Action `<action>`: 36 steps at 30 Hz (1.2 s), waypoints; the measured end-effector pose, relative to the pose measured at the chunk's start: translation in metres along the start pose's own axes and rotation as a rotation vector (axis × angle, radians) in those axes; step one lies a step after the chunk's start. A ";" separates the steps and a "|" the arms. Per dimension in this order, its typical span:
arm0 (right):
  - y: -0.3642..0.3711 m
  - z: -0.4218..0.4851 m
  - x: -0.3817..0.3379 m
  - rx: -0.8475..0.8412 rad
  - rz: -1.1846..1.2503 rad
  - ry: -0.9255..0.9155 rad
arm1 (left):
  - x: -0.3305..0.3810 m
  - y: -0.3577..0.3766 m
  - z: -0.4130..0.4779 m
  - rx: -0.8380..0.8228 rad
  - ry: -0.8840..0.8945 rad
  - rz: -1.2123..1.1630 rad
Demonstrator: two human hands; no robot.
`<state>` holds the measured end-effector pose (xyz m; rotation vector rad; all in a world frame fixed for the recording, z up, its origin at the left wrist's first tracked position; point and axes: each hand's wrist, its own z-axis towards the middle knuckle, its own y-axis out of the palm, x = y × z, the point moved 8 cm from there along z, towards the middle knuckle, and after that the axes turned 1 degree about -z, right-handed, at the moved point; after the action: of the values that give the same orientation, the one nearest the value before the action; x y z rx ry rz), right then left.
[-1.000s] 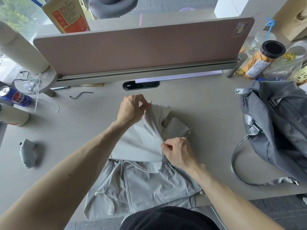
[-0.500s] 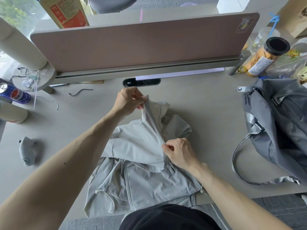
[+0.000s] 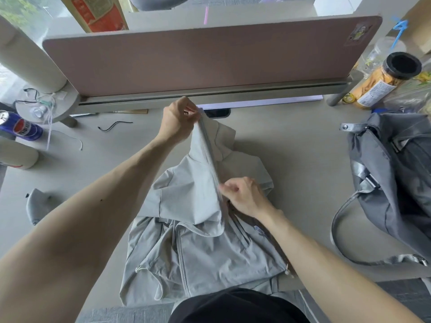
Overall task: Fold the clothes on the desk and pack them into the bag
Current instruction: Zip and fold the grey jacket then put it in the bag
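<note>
At the near edge of the desk point(image 3: 291, 145) lies a light grey jacket point(image 3: 210, 252), its lower part spread flat on the desk top and partly hanging over the near edge. A dark piece of the person's clothing covers the bottom of the view.

A little farther, the right hand point(image 3: 245, 197) rests over the middle of the jacket. Its fingers point(image 3: 227, 188) are curled close together and pinch the raised seam of the fabric at its near end; the thumb is hidden behind the cloth.

Farther again, the left hand point(image 3: 178, 121) is lifted above the desk and holds the far end of the same seam. Its fingers are closed tight on the cloth, with only a narrow gap where the fabric passes. Between the two hands the fabric is pulled into a straight, taut ridge, and the upper part of the jacket hangs from it in folds.

On the right side of the desk, apart from the jacket, sits a dark grey bag point(image 3: 396, 183) with its strap looping toward the near edge. At the far right stands a jar with a black lid point(image 3: 382, 82). On the left lie a blue can point(image 3: 21, 128) and a thin black wire point(image 3: 114, 125). A pink divider panel point(image 3: 198, 59) closes the far edge.
</note>
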<state>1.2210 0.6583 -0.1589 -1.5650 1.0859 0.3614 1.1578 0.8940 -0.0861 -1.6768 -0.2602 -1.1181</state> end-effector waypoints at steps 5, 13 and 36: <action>-0.049 0.020 0.058 0.215 -0.135 0.238 | -0.066 -0.005 -0.008 -0.132 -0.134 0.148; -0.039 0.044 0.129 0.042 -0.178 0.638 | -0.206 0.026 -0.120 -0.450 -0.658 0.408; 0.005 -0.005 0.160 0.057 0.110 0.747 | -0.126 0.009 -0.141 0.063 0.047 0.202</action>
<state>1.2992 0.5834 -0.2770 -1.6289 1.7343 -0.2114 1.0193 0.8146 -0.1873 -1.5816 -0.0926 -0.9865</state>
